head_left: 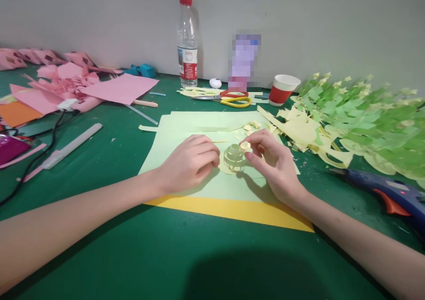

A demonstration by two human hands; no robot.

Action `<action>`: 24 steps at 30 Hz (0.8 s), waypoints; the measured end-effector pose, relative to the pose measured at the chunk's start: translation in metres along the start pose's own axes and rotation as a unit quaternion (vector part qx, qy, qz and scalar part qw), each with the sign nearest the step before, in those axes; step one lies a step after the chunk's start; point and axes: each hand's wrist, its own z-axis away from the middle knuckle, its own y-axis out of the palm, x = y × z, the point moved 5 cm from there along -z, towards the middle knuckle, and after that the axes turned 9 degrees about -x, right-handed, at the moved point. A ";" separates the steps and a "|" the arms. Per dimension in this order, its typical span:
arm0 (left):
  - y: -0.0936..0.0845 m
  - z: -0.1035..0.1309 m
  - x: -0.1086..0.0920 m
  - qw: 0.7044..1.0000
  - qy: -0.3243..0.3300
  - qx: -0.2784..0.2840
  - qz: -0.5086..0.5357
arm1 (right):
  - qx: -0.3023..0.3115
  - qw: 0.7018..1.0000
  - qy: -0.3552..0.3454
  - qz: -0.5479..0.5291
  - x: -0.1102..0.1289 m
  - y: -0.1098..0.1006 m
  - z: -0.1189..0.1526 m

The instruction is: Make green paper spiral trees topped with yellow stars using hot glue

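Note:
A pale green paper spiral point(234, 151) stands on light green paper sheets point(186, 125), its coils rising from a round base. My right hand point(277, 167) is beside it, thumb and forefinger pinching a small pale yellow paper piece point(245, 146) against the spiral's upper right side. Just left of the base, my left hand point(192, 163) rests with its fingers curled in; what they hold, if anything, is hidden. A thin yellow strip point(221, 141) lies near its fingertips. Behind the spiral are several small yellow paper pieces point(252, 125).
Scissors point(235, 100), a plastic bottle point(187, 48) and a paper cup point(283, 90) stand or lie at the back. On the right are a glue gun point(381, 189), yellow scraps point(299, 125) and green paper spirals point(372, 114). Pink paper point(122, 87) and a black cable point(55, 136) lie left.

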 end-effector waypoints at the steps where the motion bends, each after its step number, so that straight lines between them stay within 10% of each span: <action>1: 0.000 0.000 0.000 1.000 -0.001 0.000 0.000 | 0.002 1.000 0.000 -0.002 0.000 0.001 0.000; 24: -0.001 0.000 0.005 0.999 0.028 -0.035 0.008 | 0.007 0.999 -0.011 -0.043 0.004 0.005 -0.005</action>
